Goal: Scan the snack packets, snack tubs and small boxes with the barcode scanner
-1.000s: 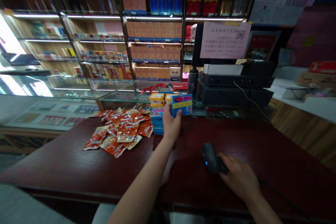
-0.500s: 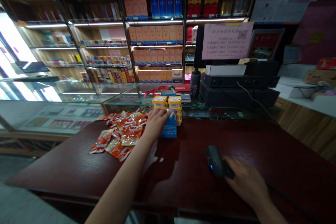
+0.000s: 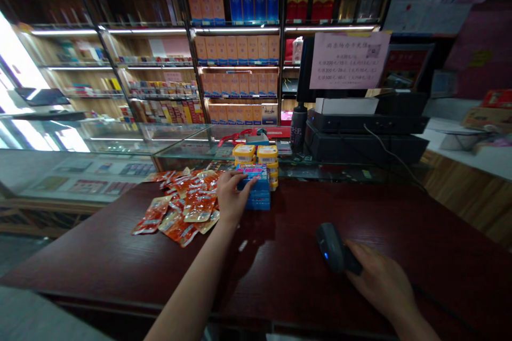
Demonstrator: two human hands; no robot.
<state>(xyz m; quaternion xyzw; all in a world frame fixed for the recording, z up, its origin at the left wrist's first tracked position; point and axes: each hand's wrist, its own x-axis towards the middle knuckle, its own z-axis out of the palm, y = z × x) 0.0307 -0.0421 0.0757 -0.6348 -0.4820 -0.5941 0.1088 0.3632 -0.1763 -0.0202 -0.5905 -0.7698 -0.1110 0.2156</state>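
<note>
My left hand [image 3: 232,197] is at the left side of a stack of blue boxes [image 3: 259,200]. Its thumb and fingers are apart, and the fingertips reach over the stack's patterned top; whether they touch it I cannot tell. Close behind the boxes rise two piles of yellow-lidded tubs [image 3: 267,155]. Many orange-red foil packets [image 3: 200,203] lie heaped to the left of this hand. On the right, my right hand [image 3: 380,277] is wrapped around the handle of a dark barcode scanner [image 3: 332,248] with a small blue light, held low over the counter.
A dark red-brown counter [image 3: 296,277] carries these goods. Behind it run a glass display case [image 3: 180,144] and lit shelves of boxes. A monitor with a pink paper notice [image 3: 348,61] stands over black equipment [image 3: 364,144] at the back right. Beside it is a dark bottle [image 3: 298,128].
My left hand has shifted left from the top of the blue boxes, and its fingers have spread, uncovering the patterned top. The scanner and right hand have moved slightly to the right in view.
</note>
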